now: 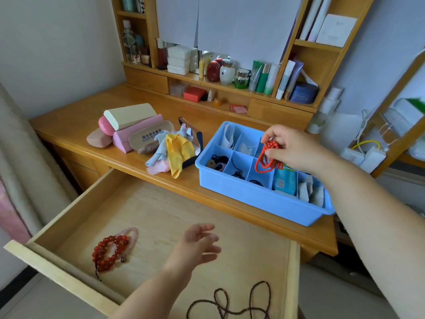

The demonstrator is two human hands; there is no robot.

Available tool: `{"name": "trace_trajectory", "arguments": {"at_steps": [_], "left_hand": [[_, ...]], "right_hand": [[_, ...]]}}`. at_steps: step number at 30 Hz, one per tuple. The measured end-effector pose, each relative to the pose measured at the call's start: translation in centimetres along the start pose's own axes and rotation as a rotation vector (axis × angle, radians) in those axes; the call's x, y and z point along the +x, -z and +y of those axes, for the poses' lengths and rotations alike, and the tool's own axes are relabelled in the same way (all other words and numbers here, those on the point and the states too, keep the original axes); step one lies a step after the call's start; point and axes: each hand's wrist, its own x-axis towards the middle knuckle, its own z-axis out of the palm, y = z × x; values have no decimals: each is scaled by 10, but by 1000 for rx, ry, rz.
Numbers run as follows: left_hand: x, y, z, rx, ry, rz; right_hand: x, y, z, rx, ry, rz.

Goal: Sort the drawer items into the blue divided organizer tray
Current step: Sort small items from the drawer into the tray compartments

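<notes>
Busy dropping off: right hand [290, 148] pinching bright red bead string [266, 158] over blue plastic divided tray [257, 195], left hand [199, 244] loose and bare; next, probably let go into a slot.

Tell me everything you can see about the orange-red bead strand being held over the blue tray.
The orange-red bead strand is a string of small, round, matte coral-coloured beads, gathered into several loops. The right hand pinches its top bunch between thumb and fingers, and the loops hang down freely over the blue organizer tray, above a middle compartment of the front row. A tiny tassel-like end dangles at the lower right. Whether its lowest loops touch the tray's dividers cannot be told.
</notes>
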Motion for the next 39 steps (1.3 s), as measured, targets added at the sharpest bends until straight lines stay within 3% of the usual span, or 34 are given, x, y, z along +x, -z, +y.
{"name": "trace_trajectory", "arguments": {"at_steps": [5, 10, 13, 16, 18, 21, 27, 29, 32, 35, 39], "left_hand": [[0, 35, -30, 77, 84, 90], [2, 44, -48, 363, 60, 44], [6, 32, -61, 807, -58, -45], [10, 10, -74, 1254, -143, -144], [13, -5, -80, 1458, -176, -234], [13, -28, -86, 1682, -253, -374], [5, -55, -91, 1957, -364, -591], [0, -50, -79, 1799, -314, -573], [-10, -39, -50, 1037, -42, -426], [-14, -18, -19, 669, 75, -298], [-8, 27, 26, 222, 128, -181]], "right_hand": [[19, -19, 22, -134, -115, 26], [-5, -50, 33, -313, -109, -207], [-29, -59, 35, -300, 18, 52], [-66, -79, 29, -270, 308, 331], [-91, -100, 30, -271, 407, 387], [-123, -135, 48, -255, 349, 220], [-149, -186, 82, -159, -146, -162], [-152, -195, 84, -94, -253, -313], [-151, -198, 78, 213, -369, -490], [-147, -192, 71, 401, -403, -427], [-144, -189, 76, 270, -401, -304]]}}
